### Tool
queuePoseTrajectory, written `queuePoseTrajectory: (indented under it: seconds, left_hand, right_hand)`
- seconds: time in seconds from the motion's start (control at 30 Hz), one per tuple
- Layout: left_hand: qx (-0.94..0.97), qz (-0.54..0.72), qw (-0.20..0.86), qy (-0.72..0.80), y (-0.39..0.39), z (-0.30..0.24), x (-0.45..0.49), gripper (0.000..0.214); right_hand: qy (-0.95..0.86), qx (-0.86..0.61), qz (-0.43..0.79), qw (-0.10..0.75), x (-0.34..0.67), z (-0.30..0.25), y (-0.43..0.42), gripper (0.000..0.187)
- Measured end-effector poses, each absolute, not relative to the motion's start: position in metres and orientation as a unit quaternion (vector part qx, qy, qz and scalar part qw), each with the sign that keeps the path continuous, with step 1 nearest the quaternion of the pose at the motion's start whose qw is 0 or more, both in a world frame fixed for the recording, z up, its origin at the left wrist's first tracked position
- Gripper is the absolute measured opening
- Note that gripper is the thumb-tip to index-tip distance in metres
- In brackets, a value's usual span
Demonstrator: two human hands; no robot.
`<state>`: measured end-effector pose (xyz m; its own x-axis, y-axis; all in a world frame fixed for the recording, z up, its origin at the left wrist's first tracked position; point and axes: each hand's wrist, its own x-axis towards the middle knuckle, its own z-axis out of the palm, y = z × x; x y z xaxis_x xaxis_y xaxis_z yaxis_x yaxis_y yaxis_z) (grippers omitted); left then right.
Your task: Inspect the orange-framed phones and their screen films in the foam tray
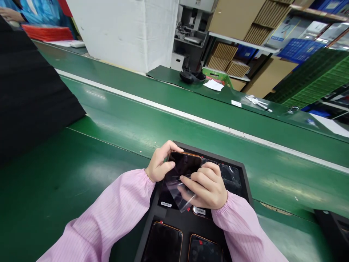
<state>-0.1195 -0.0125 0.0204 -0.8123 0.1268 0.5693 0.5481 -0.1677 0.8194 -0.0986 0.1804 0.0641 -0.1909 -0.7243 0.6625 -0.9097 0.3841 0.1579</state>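
Observation:
A smartphone [185, 162] with a dark screen and an orange edge is tilted up in my left hand [163, 163], fingers along its top edge and thumb at its left side. My right hand [207, 185] is closed over the phone's lower part, pinching a clear plastic film [178, 196] that hangs down from the screen. Whether the film still clings to the glass, I cannot tell. Beneath both hands lies a black tray [212, 155]. Other phones rest in its compartments: one at lower left [163, 242], one at lower right [204, 250], one at upper right [230, 176].
A green workbench [109, 145] carries the tray, with a white strip [163, 109] running across behind it. Black stacked sheets [32, 94] rise at left. A black object [334, 229] sits at right. Farther back are a white block [114, 32], shelves with cardboard [237, 18], and a person's blue sleeve [40, 12].

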Motion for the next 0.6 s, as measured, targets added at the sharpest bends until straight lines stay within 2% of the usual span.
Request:
queuePoseTrajectory:
  seconds: [0.37, 0.6]
  left_hand:
    - [-0.294, -0.673, 0.19, -0.651, -0.008, 0.043, -0.109, 0.015]
    - [-0.223, -0.614, 0.167, -0.739, -0.007, 0.071, -0.101, 0.024]
  right_hand:
    - [-0.721, 0.547, 0.141, 0.402, -0.095, 0.067, 0.179, 0.007]
    - [-0.715, 0.548, 0.137, 0.411, -0.093, 0.071, 0.177, 0.006]
